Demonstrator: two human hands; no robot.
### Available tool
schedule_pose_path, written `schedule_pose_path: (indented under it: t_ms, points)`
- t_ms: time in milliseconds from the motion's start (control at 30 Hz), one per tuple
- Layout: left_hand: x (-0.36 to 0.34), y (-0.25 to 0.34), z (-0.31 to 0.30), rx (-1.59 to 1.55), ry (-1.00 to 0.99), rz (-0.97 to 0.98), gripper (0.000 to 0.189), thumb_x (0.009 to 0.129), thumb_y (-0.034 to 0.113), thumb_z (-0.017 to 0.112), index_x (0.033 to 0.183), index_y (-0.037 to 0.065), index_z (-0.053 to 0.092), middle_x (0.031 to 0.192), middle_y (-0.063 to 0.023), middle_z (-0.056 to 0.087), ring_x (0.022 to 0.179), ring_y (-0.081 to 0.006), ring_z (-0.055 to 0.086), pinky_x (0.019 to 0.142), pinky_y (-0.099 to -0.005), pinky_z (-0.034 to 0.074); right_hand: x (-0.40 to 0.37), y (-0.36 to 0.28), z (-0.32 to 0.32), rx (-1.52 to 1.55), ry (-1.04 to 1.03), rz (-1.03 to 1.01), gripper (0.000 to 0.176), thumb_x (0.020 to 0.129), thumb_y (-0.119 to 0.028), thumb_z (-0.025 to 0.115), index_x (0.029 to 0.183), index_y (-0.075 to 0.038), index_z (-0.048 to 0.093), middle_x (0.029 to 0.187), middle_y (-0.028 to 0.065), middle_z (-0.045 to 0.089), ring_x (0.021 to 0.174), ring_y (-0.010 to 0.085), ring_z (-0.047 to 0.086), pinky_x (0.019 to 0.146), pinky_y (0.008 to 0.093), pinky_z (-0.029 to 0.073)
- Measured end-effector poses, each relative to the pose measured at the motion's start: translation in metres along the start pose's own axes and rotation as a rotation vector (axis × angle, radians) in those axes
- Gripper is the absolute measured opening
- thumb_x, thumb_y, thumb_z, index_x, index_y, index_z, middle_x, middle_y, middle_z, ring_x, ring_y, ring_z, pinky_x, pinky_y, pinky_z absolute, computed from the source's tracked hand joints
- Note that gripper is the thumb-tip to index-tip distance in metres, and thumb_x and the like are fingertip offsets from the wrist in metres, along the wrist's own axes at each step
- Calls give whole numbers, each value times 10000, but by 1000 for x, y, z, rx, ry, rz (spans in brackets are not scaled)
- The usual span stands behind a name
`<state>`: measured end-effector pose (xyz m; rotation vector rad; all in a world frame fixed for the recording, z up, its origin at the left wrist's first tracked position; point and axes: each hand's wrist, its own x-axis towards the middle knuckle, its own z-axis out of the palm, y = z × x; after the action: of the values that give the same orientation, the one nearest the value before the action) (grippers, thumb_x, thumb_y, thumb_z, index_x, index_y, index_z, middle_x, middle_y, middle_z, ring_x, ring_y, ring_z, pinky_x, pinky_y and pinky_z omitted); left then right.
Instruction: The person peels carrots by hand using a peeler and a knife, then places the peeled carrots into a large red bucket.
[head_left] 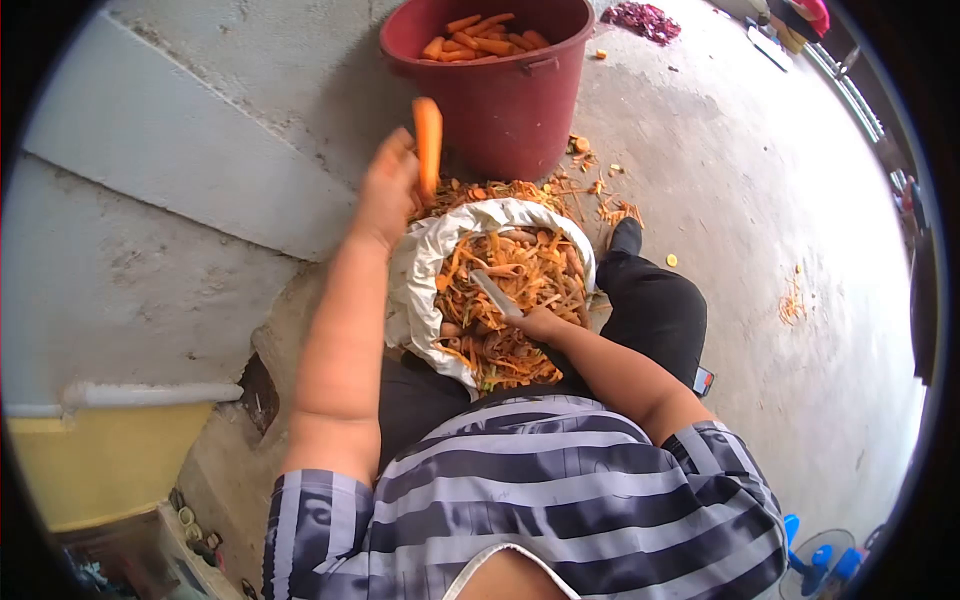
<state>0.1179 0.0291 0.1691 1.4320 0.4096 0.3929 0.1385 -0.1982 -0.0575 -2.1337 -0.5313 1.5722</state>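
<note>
Carrot (428, 145): your left hand (388, 188) pinches it near the bucket (500, 110).
Blade (491, 291): your right hand (541, 324) grips it inside the rim of the sack (425, 262).

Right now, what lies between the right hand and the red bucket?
In the head view: peelings inside the sack, its white rim, then scraps heaped beyond.

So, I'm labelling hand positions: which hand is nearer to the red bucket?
Left. The left hand holds a carrot close by the near left side of the red bucket; the right hand is farther back, over the peelings in the sack.
</note>
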Motion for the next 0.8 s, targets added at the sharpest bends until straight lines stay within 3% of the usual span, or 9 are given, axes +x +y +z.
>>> schedule_pose_path:
  t_ms: [67, 167, 333, 433, 567, 633, 667, 767, 800]
  points:
    - [9, 48, 15, -101, 93, 121, 346, 895, 188, 441, 1218, 76, 384, 1070, -91, 532, 889, -164, 537, 730, -277, 435, 3, -5, 3, -74, 95, -117, 609, 662, -570, 607, 746, 34, 632, 741, 168, 614, 689, 264, 602, 652, 348, 466]
    - [0, 48, 23, -38, -13, 106, 310, 895, 184, 440, 1181, 65, 425, 1080, -84, 534, 879, -150, 540, 746, -273, 427, 4, -23, 0, -131, 143, -141, 618, 621, -538, 656, 839, 39, 622, 791, 180, 621, 739, 282, 612, 698, 357, 472]
    - [-42, -63, 1, 287, -171, -274, 178, 874, 149, 476, 1007, 52, 544, 892, 5, 564, 757, -83, 535, 683, -229, 422, 49, -29, -6, 35, 151, -279, 616, 671, -448, 643, 1109, -26, 543, 893, 210, 610, 821, 301, 601, 751, 354, 472]
    - [-83, -136, -27, 224, -179, -527, 209, 871, 144, 483, 1043, 36, 531, 877, -7, 567, 757, -86, 532, 649, -211, 417, 92, -2, -25, 85, 397, -133, 464, 730, -351, 602, 1086, -56, 561, 903, 200, 610, 819, 307, 600, 755, 367, 472]
    - [-120, -175, -47, 241, -93, -783, 261, 852, 168, 532, 1067, 21, 528, 851, -13, 568, 736, -83, 513, 649, -231, 419, 145, 66, -70, 67, 804, 317, 390, 798, -258, 533, 1137, -70, 498, 1007, 193, 573, 968, 297, 549, 827, 389, 434]
    - [-120, -186, -56, 338, -148, -763, 264, 846, 166, 542, 1061, 13, 531, 856, -19, 565, 744, -84, 510, 660, -231, 419, 150, 75, -85, 216, 897, 535, 420, 778, -372, 574, 1030, -36, 561, 965, 162, 603, 906, 310, 575, 754, 371, 452]
    - [-119, -189, -60, 386, -179, -749, 266, 843, 165, 547, 1058, 9, 533, 859, -22, 563, 748, -84, 508, 666, -232, 419, 159, 90, -89, 383, 819, 451, 454, 754, -369, 614, 1050, -30, 555, 980, 170, 599, 901, 310, 576, 755, 359, 453]
    - [-109, -198, -65, 289, -76, -745, 274, 837, 164, 558, 1056, 0, 535, 868, -37, 558, 770, -94, 511, 694, -239, 422, 187, 130, -75, 347, 768, 237, 503, 719, -397, 650, 1040, -19, 565, 958, 174, 608, 885, 307, 582, 754, 347, 457]
    - [-106, -200, -66, 283, -76, -753, 276, 837, 164, 559, 1056, -2, 534, 871, -40, 555, 775, -97, 511, 697, -239, 423, 183, 125, -80, 278, 722, 283, 511, 708, -400, 657, 1039, -22, 568, 956, 173, 610, 884, 304, 584, 757, 348, 458]
